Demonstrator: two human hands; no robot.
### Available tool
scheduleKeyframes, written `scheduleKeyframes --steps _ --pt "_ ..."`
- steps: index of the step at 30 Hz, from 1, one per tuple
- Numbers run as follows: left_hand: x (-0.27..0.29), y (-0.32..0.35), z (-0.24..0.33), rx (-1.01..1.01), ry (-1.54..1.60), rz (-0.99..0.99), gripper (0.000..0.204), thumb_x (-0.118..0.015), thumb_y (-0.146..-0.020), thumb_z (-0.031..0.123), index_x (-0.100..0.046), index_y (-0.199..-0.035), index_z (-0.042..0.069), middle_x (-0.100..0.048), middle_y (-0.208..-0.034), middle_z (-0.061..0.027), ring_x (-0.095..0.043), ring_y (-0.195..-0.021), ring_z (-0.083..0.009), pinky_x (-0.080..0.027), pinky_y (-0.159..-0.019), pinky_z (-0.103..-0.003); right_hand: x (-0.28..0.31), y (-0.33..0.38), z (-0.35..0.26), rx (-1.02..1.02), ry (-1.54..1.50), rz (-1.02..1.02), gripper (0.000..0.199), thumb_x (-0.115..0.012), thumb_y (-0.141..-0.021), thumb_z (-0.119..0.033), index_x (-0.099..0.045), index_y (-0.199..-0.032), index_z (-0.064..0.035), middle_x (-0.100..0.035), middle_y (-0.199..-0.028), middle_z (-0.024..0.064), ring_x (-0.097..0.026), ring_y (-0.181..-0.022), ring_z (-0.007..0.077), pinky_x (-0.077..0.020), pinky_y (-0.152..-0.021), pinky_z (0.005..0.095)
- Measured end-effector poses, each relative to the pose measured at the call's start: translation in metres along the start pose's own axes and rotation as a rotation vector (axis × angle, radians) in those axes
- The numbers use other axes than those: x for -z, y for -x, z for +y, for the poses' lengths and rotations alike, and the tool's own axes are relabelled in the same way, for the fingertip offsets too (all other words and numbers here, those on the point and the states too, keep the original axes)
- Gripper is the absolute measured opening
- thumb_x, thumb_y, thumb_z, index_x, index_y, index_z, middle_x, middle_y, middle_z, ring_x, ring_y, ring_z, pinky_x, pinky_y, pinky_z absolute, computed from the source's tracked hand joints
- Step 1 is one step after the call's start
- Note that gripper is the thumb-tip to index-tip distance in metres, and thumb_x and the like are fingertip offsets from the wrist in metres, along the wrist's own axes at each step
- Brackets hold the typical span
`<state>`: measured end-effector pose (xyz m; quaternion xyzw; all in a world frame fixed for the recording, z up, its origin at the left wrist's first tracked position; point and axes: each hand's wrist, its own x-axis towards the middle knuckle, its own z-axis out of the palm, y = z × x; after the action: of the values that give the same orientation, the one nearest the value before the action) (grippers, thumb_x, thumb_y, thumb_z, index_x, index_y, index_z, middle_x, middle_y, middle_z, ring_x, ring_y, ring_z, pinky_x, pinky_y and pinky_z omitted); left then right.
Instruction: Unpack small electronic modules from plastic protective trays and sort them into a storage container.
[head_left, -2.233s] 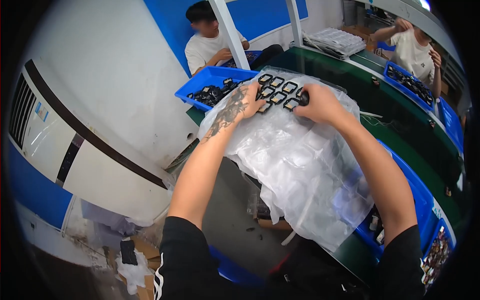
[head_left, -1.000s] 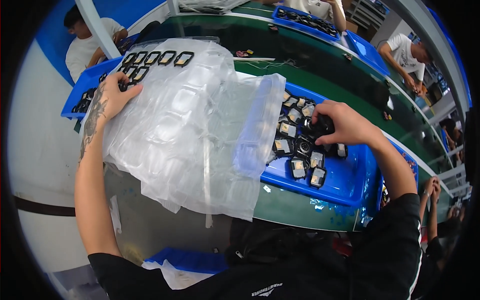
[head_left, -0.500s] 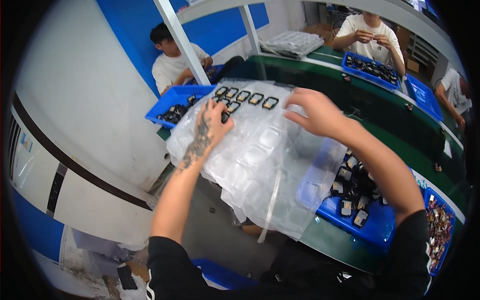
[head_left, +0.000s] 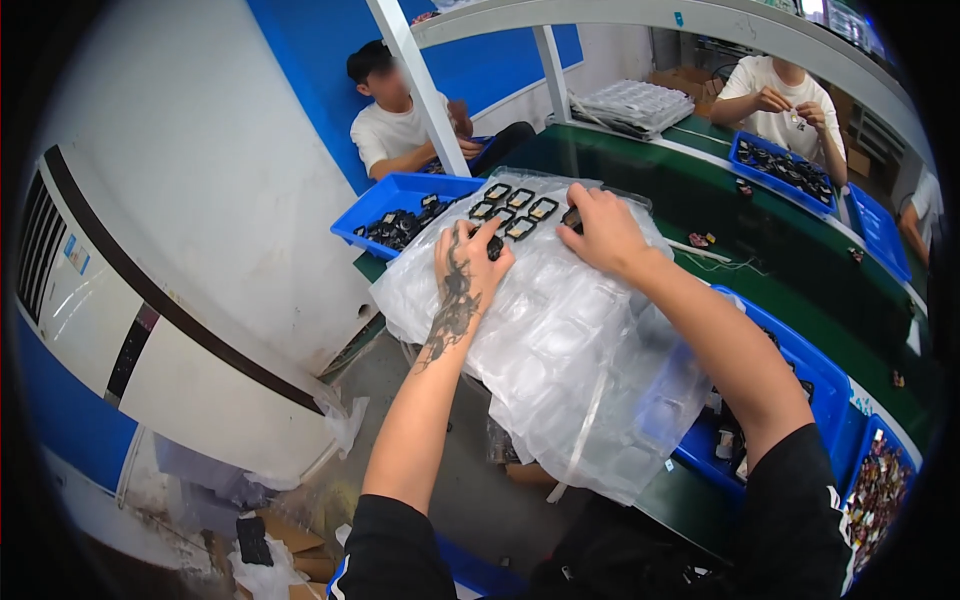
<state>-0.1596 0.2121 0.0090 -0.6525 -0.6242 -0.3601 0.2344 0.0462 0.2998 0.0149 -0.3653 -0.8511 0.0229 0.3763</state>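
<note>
Landmark: clear blister tray (head_left: 560,340), lying tilted across the green bench (head_left: 800,270) and hanging over its near edge.

Change: a second ago the right hand (head_left: 605,232) was down in the blue bin (head_left: 800,370) at the tray's right edge, picking among the small black parts. Half a second ago it was lifted over the tray's far half. Now it rests on the tray's far end, fingers curled down beside the filled pockets. Whether it pinches a part I cannot tell; the fingertips are hidden behind the hand. The head has also swung back from the bin toward the tray's far end.

Left hand (head_left: 468,262), tattooed, lies flat on the tray's far-left part, fingers spread, with a black part (head_left: 494,246) under the fingertips. It looks like pressing rather than gripping. It has stayed on that side of the tray through all the earlier frames.

Filled pockets (head_left: 515,208): a small cluster of black-framed parts at the tray's far end, just beyond both hands. The rest of the tray toward the person is empty pockets.

Judgement: one fetch-and-place cycle, bin to tray; filling has barely started, since only the far rows hold parts.

Around: a second blue bin (head_left: 400,215) with black parts is just beyond the tray's far-left corner. A seated co-worker (head_left: 400,125) is behind it. Another co-worker (head_left: 780,100) works at a bin well beyond the tray's right side. A stack of clear trays (head_left: 630,105) sits far beyond it.
</note>
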Motion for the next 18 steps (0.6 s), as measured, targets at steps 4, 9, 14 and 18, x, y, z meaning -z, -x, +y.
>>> scheduleKeyframes --steps 4,9,14,18 --pt "0.007 -0.007 0.006 -0.003 -0.130 -0.186 0.035 -0.075 -0.074 0.024 -0.072 -0.107 0.012 -0.063 -0.101 -0.0136 -0.061 -0.098 -0.0305 -0.051 -0.084 -0.041 -0.004 0.002 -0.001 -0.032 0.000 0.007 0.027 -0.073 -0.078 -0.022 -0.060 -0.094 -0.0050 -0.061 -0.094 0.0187 -0.062 -0.093 0.0385 -0.0510 -0.081 0.0462" --pt "0.012 -0.033 -0.019 0.193 0.092 -0.259 0.028 -0.072 -0.079 0.026 -0.073 -0.100 0.008 -0.069 -0.088 -0.0141 -0.068 -0.082 -0.0306 -0.053 -0.075 -0.038 -0.003 -0.009 -0.005 0.026 -0.007 0.156 0.026 -0.075 -0.078 -0.022 -0.060 -0.087 -0.0032 -0.060 -0.089 0.0165 -0.063 -0.084 0.0372 -0.0514 -0.075 0.0459" --pt "0.004 -0.058 0.018 0.613 0.770 -0.046 0.023 -0.066 -0.088 0.029 -0.074 -0.095 0.009 -0.059 -0.070 0.0028 -0.051 -0.060 -0.0079 -0.041 -0.048 -0.027 0.055 -0.011 0.029 -0.067 0.079 0.314 0.029 -0.077 -0.079 -0.029 -0.062 -0.083 -0.0039 -0.064 -0.083 0.0139 -0.065 -0.079 0.0331 -0.0517 -0.071 0.0434" --pt "0.066 -0.022 0.102 0.294 1.109 -0.341 0.024 -0.062 -0.092 0.021 -0.070 -0.105 0.004 -0.065 -0.082 0.0023 -0.057 -0.067 -0.0034 -0.044 -0.056 -0.020 0.114 0.013 0.028 -0.090 0.105 0.009 0.038 -0.072 -0.083 -0.037 -0.064 -0.089 -0.0002 -0.066 -0.076 0.0159 -0.066 -0.071 0.0297 -0.0501 -0.065 0.0365"
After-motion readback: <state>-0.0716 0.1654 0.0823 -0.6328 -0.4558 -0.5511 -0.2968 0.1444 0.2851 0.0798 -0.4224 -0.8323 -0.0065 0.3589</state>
